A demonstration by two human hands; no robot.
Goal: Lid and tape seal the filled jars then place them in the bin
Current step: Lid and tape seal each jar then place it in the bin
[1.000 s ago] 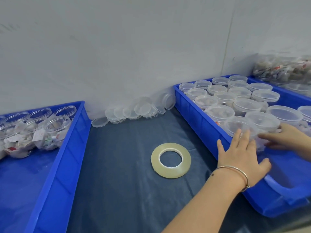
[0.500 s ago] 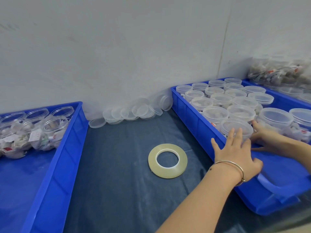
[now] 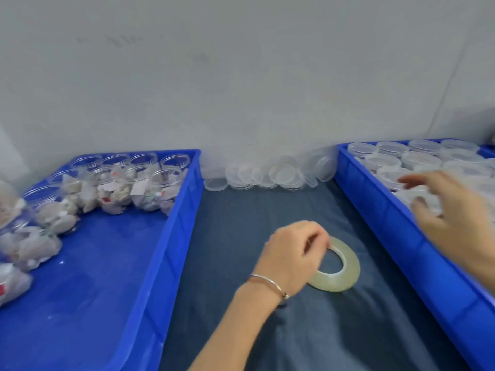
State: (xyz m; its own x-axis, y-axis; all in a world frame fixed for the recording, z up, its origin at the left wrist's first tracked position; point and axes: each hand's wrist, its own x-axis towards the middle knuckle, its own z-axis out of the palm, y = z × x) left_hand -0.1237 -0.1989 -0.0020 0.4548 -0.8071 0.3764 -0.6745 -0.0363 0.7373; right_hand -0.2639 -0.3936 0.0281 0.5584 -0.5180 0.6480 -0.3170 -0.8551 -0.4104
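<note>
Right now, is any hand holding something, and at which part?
The left hand pinches the tape roll at its near-left rim. The right hand, blurred, holds nothing.

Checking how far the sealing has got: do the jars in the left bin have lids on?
No. The jars in the left bin stand with open mouths, and the loose lids lie against the wall.

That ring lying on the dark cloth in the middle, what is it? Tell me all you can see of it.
It looks like a roll of clear tape: a flat, pale yellowish, translucent ring with a wide open centre. It lies flat on the dark cloth between the two blue bins. The left hand has curled fingers on its near-left edge, covering part of it.
</note>
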